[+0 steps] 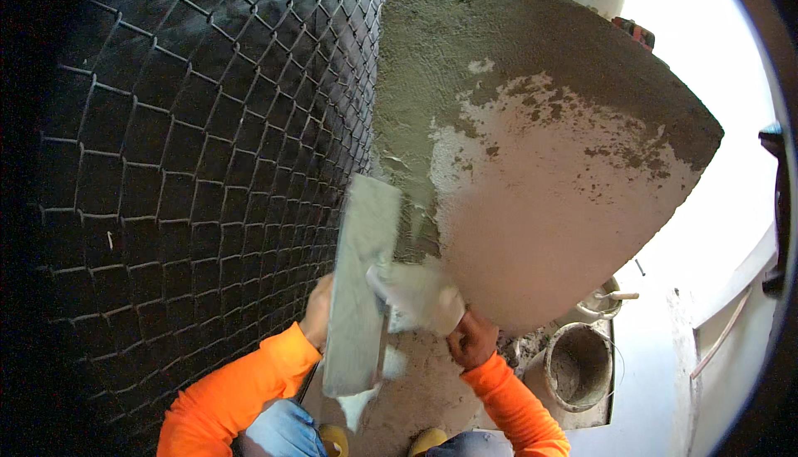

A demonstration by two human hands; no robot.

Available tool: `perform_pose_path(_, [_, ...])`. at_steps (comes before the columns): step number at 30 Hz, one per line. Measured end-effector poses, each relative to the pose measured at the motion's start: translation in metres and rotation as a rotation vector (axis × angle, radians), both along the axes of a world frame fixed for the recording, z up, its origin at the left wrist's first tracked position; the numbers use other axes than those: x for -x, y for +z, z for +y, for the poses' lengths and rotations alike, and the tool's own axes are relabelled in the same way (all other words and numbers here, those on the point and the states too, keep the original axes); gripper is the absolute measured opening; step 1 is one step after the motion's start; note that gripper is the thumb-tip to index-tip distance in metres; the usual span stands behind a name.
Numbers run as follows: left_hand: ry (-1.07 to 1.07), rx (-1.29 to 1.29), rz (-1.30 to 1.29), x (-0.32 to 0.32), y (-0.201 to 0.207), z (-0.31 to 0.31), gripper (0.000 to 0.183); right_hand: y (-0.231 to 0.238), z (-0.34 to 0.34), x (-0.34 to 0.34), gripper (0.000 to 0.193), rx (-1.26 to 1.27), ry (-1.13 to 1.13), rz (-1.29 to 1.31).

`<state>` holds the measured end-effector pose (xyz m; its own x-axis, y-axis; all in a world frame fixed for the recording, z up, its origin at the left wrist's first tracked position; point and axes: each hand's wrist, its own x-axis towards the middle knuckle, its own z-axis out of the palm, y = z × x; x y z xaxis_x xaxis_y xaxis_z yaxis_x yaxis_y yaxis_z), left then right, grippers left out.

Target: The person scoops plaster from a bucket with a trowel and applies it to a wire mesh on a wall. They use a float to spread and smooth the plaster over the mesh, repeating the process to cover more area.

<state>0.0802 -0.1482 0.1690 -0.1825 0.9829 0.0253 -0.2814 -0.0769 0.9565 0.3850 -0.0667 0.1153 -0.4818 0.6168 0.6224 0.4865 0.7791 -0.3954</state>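
Note:
My left hand (316, 314) is closed behind a long, flat rectangular plastering float (362, 291), mostly hidden by it. The float stands upright and is smeared with grey plaster. In my right hand (474, 339) is a trowel (428, 297), blurred by motion, its blade touching or just in front of the float's face. Beyond both tools rises a wall (540, 216) with a pale pinkish lower part. Wet grey plaster (416, 66) coats its top and left strip, ending near the float's upper end.
Chain-link fencing (199, 183) over dark sheeting runs along my left. At the lower right stand a mortar-stained bucket (580, 366) and a second bucket (598, 307) with a wooden-handled tool (619, 296). A red and black object (636, 33) rests on the wall's top edge.

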Motion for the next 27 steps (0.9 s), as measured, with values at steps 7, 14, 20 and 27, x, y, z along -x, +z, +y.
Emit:
perform_pose_path(7, [-0.042, 0.082, 0.313, -0.01, 0.018, 0.0, 0.058, 0.036, 0.025, -0.005, 0.029, -0.065, -0.07, 0.017])
perform_pose_path(14, [-0.007, -0.201, 0.571, 0.005, 0.006, 0.001, 0.037, 0.047, 0.038, -0.016, 0.015, 0.108, -0.278, 0.251])
perform_pose_path(20, [0.517, -0.183, 0.477, 0.045, 0.023, 0.008, 0.051, -0.037, 0.017, -0.073, 0.022, 0.192, -0.295, -0.353])
perform_pose_path(27, [0.564, -0.283, 0.561, 0.035, 0.017, 0.019, 0.05, -0.175, 0.012, -0.062, 0.032, 0.509, -0.34, -0.681])
